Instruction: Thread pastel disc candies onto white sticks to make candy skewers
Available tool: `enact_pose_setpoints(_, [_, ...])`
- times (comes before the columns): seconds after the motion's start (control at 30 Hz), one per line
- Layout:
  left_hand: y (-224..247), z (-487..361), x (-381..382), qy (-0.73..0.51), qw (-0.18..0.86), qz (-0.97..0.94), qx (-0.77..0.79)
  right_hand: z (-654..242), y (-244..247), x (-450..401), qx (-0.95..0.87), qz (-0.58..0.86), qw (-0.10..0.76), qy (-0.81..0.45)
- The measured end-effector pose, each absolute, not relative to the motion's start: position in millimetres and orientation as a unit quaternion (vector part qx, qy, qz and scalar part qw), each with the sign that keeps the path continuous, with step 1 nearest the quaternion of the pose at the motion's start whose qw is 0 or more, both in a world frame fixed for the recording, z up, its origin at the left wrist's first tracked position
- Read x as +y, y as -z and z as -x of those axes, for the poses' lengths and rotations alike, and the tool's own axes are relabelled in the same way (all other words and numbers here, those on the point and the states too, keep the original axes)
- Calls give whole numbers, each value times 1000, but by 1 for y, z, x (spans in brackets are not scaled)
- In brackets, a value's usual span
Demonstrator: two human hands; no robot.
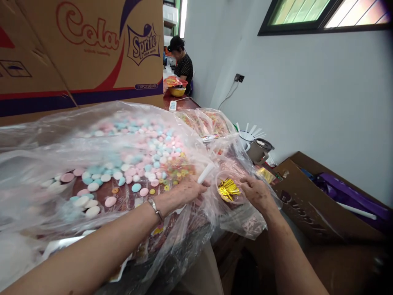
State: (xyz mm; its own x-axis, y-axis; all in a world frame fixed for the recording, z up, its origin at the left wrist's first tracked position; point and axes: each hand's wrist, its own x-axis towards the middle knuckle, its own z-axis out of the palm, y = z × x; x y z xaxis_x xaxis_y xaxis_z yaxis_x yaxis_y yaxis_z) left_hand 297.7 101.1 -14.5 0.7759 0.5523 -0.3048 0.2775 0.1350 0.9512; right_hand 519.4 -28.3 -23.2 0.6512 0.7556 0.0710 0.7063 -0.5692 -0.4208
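My left hand [188, 189], a silver bracelet at its wrist, has its fingers closed around the lower end of a small white tube [205, 173]. My right hand [255, 191] is bent at the right rim of a clear round bowl [216, 192]; whether it grips anything there is unclear. Gold twist ties [229, 189] lie inside the bowl. Under and left of my left forearm, a large clear plastic bag [123, 112] spreads over pink, blue and white round candies [135, 172]. Small yellow and orange rings [178, 172] lie near my left hand.
A big cardboard box [82, 45] stands behind the candies. Bags of colourful rings [211, 121], a white mug [245, 139] with white sticks and a lidded grey mug [257, 151] are behind the bowl. An open carton [319, 205] is at right. A person [184, 65] works farther back.
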Motion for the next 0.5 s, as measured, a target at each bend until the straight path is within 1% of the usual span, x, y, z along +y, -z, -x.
enact_pose_setpoints(0.1, [14,-321,98,-103,679,-660,306,-530,14,-36,-388,891,232,-46])
enact_pose_setpoints(0.23, [1,-347,103,-100,679,-668,288,-537,-8,-58,-366,893,260,-35])
enact_pose_setpoints(0.4, [-7,-362,108,-68,666,-679,301,-518,-33,-81,-342,889,304,-32])
enact_pose_setpoints(0.47, [-5,-366,108,-43,669,-676,306,-503,-35,-77,-369,881,293,-34])
enact_pose_setpoints(0.5, [-3,-367,109,-32,671,-674,307,-496,-33,-72,-391,880,267,-33])
